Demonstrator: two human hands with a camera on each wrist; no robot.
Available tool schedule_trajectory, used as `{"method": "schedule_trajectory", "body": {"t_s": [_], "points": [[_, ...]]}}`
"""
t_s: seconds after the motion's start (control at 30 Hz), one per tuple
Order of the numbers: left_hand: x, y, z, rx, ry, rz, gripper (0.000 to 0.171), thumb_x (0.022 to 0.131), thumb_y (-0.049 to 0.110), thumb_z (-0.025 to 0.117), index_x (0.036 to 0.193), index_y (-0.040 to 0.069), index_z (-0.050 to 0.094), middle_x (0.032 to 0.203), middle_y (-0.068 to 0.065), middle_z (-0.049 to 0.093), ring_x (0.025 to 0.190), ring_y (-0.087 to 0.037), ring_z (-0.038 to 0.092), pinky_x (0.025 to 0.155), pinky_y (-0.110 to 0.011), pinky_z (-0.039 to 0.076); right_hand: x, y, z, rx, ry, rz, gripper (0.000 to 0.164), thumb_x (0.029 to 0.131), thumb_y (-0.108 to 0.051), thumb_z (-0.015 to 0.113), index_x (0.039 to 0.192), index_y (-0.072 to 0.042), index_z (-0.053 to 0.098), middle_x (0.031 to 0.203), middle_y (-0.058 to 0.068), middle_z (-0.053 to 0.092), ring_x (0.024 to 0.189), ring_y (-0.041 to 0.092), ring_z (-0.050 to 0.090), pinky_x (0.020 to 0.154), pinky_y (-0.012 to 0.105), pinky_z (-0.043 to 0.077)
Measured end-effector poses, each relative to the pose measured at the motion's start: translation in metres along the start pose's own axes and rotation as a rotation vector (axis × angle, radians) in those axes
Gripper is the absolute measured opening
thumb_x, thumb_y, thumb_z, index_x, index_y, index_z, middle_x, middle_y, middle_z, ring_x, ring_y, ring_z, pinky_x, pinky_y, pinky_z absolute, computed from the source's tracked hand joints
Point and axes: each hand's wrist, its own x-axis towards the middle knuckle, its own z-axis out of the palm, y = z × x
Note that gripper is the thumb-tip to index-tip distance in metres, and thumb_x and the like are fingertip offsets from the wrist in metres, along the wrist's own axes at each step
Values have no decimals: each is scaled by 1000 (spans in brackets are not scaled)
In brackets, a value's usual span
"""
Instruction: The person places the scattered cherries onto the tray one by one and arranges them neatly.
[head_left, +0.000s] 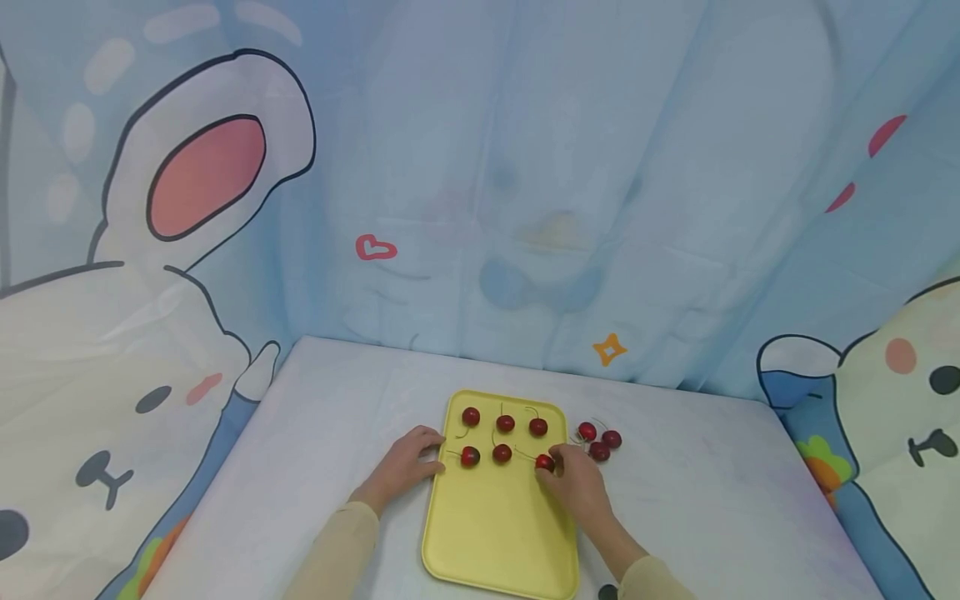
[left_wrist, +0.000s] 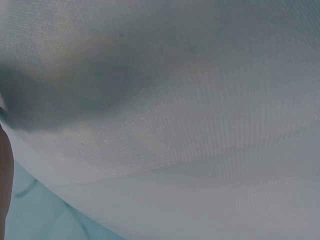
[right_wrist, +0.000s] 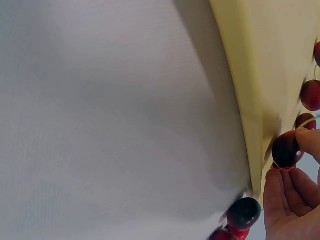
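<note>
On the yellow tray [head_left: 498, 533] lie several dark red cherries with stems, three of them, such as this far-left cherry [head_left: 470, 417], in the back row. My right hand [head_left: 581, 487] pinches a cherry [head_left: 543, 462] between thumb and fingers at the tray's right side, at the end of the front row. The right wrist view shows that pinched cherry [right_wrist: 287, 149] close by the tray rim [right_wrist: 245, 100]. At the tray's left edge, my left hand [head_left: 405, 462] rests with thumb and fingers spread apart along the rim. Only a sliver of a finger [left_wrist: 5, 175] enters the left wrist view.
Several loose cherries [head_left: 599, 451] sit in a cluster on the white cloth [head_left: 697, 475], just right of the tray. Behind the table hangs a blue printed curtain [head_left: 420, 167]. A small dark round object [head_left: 607, 592] shows at the bottom edge near the right sleeve.
</note>
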Motion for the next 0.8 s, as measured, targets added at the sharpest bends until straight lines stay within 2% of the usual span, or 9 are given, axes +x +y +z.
{"method": "schedule_trajectory", "body": {"t_s": [0.23,0.5,0.67,0.8], "points": [[-1,1,-1,-1,-1,11,40,87,14,73,123,0,63,120,-8,58,113,-27,57,101,-42,47,-4,3,-9,26,-3,1,37,81,-17,79,109,4,66,101,14,67,95,28,63,87,46,55],[-1,1,-1,3,-1,11,40,87,15,73,123,0,63,120,-7,58,114,-26,57,101,-42,47,-8,20,-20,81,13,37,38,81,-14,78,112,4,65,102,12,67,95,26,63,86,45,56],[0,1,0,-2,-3,9,40,88,15,73,124,1,63,121,-7,58,114,-26,57,102,-42,47,-10,37,-31,118,34,105,38,87,-16,73,119,2,61,112,16,65,102,30,62,90,46,55],[0,1,0,-10,-1,7,40,88,15,73,124,0,63,121,-8,58,114,-25,57,102,-42,47,-11,53,-37,116,39,192,43,90,-20,70,125,2,57,120,20,60,109,34,58,93,50,53]]}}
